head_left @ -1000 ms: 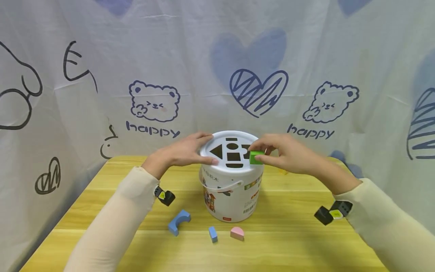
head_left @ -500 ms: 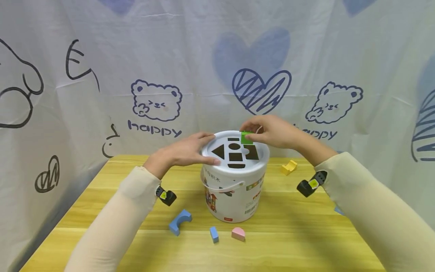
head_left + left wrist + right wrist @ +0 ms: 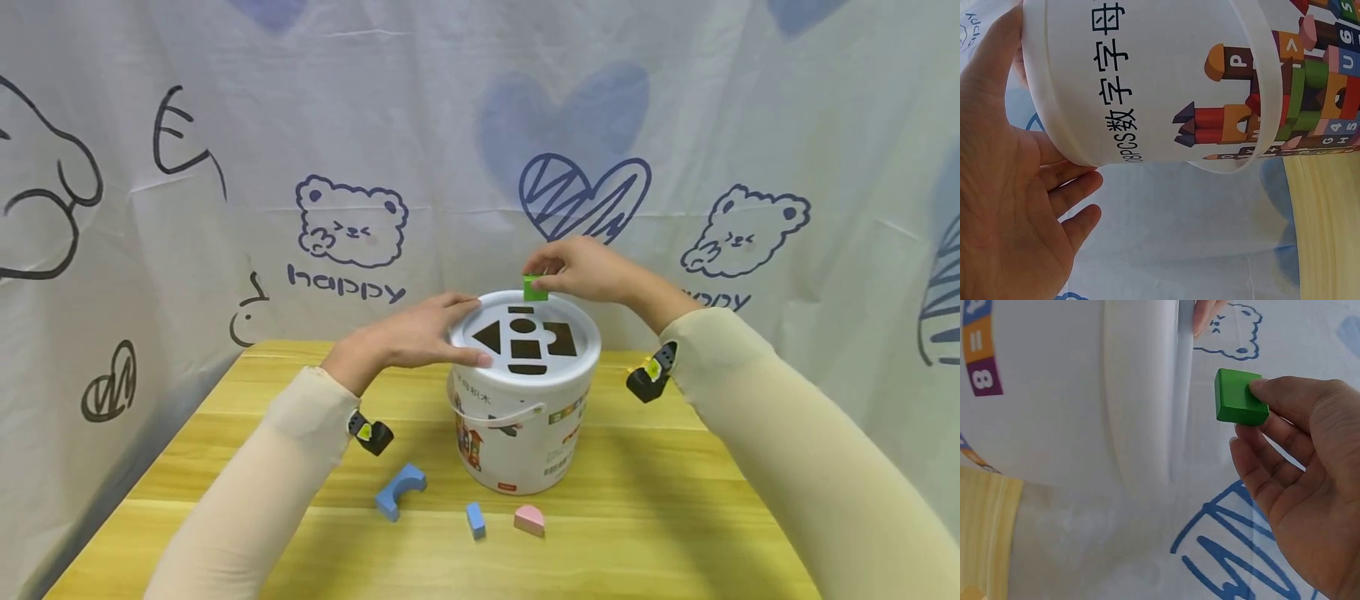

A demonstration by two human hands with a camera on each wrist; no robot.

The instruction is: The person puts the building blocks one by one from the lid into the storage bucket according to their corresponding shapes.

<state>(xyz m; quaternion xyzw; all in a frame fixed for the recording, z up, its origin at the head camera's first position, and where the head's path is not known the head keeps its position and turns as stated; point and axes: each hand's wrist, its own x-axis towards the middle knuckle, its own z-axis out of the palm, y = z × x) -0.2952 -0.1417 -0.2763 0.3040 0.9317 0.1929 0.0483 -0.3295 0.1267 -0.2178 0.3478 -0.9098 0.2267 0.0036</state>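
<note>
A white bucket with printed block pictures stands on the table, its lid cut with shaped holes. My left hand rests on the lid's left rim, thumb toward the front and fingers toward the back. In the left wrist view, the fingers of that left hand lie loosely by the rim. My right hand pinches a small green square block between thumb and fingers. In the head view the block appears just beyond the narrow slot at the lid's far side. The right wrist view shows the green block apart from the lid.
In front of the bucket lie a blue arch block, a small blue bar block and a pink half-round block. The bucket's handle hangs down at the front. A printed curtain hangs behind the wooden table.
My right hand has carried the green block from the lid's right side to its far side, up and leftward in view. The left hand stays on the rim.
</note>
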